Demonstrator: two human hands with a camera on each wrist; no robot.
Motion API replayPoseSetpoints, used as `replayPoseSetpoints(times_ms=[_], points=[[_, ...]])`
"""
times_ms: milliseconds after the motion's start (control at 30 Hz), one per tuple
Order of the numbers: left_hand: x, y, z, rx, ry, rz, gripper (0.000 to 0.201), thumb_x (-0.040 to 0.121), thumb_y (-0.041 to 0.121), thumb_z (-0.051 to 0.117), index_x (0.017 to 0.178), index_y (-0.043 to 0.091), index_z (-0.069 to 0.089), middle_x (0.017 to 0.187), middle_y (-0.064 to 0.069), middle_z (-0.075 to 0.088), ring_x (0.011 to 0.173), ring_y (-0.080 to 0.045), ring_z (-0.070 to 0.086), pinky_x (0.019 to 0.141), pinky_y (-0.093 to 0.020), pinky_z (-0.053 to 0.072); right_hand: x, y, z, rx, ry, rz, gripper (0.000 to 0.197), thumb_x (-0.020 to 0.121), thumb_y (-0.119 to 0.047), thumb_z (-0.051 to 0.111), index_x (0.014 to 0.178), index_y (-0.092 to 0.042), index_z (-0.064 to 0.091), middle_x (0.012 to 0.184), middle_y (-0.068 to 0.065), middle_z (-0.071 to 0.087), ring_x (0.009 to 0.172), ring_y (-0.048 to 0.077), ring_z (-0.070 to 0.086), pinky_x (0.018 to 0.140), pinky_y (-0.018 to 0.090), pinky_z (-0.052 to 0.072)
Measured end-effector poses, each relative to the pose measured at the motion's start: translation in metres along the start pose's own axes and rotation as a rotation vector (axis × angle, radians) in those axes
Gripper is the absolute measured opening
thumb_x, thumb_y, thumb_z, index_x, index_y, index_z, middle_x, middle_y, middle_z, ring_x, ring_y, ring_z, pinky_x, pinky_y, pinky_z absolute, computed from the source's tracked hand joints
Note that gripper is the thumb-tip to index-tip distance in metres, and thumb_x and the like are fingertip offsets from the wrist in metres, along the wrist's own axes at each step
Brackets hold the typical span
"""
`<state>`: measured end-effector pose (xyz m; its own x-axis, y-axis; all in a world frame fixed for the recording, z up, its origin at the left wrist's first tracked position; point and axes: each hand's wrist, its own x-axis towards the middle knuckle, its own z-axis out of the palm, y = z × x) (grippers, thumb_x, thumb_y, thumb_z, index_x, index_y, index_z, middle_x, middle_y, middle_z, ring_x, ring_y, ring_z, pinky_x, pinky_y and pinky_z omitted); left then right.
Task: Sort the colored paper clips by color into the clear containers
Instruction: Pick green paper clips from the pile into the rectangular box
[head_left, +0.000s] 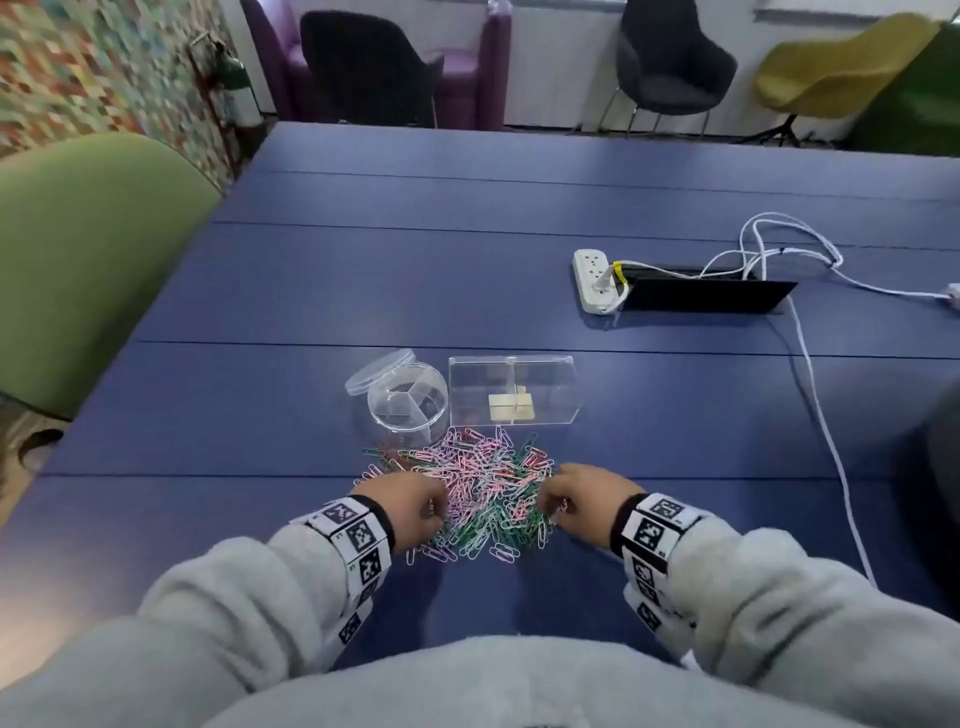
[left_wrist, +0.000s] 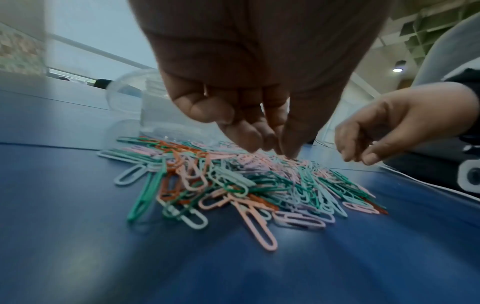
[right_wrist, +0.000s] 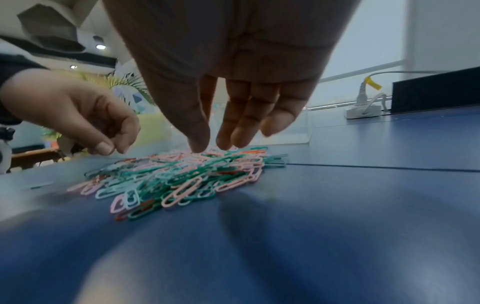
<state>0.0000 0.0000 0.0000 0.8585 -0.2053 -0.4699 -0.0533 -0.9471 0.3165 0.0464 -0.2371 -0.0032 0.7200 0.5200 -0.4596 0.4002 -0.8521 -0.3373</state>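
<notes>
Obstacles, head view: round clear container (head_left: 408, 402) and rectangular clear box (head_left: 514, 391) side by side at frame centre, just above the paper clip pile (head_left: 480, 491); power strip (head_left: 596, 280) and white cables (head_left: 810, 374) at right. Bare blue table (head_left: 249, 405) left of the pile and along its lower edge.

No readable text, brand or number anywhere. Only markings: black-and-white square fiducial codes on the white wristbands (head_left: 353, 535) at both wrists, not decodable by eye. Pale label (head_left: 511, 406) on the clear rectangular plastic box (head_left: 550, 374) looks blank.
</notes>
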Motion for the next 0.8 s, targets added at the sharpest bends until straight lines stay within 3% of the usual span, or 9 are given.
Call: replayPoseSetpoints(times_ms=[233,367,533,700,800], points=[[0.02,0.018,0.006,0.07,-0.035,0.014,0.023,0.087,0.043,0.058,0.104,0.029,0.057,0.091,0.01,0.055,0.087,-0.013,0.054,0.081,-0.028,0.049,0.019,0.0,0.007,-0.089,-0.052,-0.029,0.028,0.087,-0.022,0.059,0.113,-0.033,0.061,0.117,0.0,0.049,0.11,0.021,0.051,0.091,0.034,0.047],[0.028,0.024,0.013,0.1,-0.06,0.018,0.027,0.083,0.047,0.061,0.104,0.031,0.056,0.102,0.008,0.061,0.094,-0.016,0.058,0.083,-0.032,0.051,0.022,0.001,0.01,-0.087,-0.057,-0.025,0.028,0.086,-0.022,0.061,0.112,-0.032,0.06,0.116,-0.001,0.049,0.11,0.021,0.05,0.091,0.034,0.046],[0.036,0.026,0.016,0.086,-0.061,-0.003,0.024,0.084,0.043,0.061,0.102,0.03,0.056,0.101,0.008,0.061,0.093,-0.016,0.059,0.082,-0.032,0.051,0.022,0.003,0.012,-0.087,-0.06,-0.044,0.024,0.086,-0.024,0.061,0.109,-0.029,0.061,0.115,0.0,0.049,0.108,0.02,0.05,0.089,0.032,0.045],[0.04,0.023,0.016,0.048,-0.068,0.018,0.003,0.086,0.029,0.056,0.088,0.028,0.058,0.095,0.007,0.063,0.089,-0.016,0.06,0.081,-0.03,0.053,0.021,0.007,0.011,-0.005,-0.023,-0.023,0.017,0.085,-0.025,0.065,0.101,-0.026,0.061,0.111,-0.003,0.05,0.104,0.016,0.05,0.089,0.029,0.045],[0.04,0.021,0.015,0.008,-0.067,0.033,0.003,0.086,0.028,0.057,0.087,0.026,0.059,0.09,0.008,0.061,0.086,-0.015,0.06,0.08,-0.03,0.053,0.021,0.009,0.008,0.058,0.01,-0.017,0.012,0.085,-0.024,0.065,0.09,-0.026,0.055,0.1,-0.007,0.051,0.092,0.011,0.049,0.082,0.024,0.042]])
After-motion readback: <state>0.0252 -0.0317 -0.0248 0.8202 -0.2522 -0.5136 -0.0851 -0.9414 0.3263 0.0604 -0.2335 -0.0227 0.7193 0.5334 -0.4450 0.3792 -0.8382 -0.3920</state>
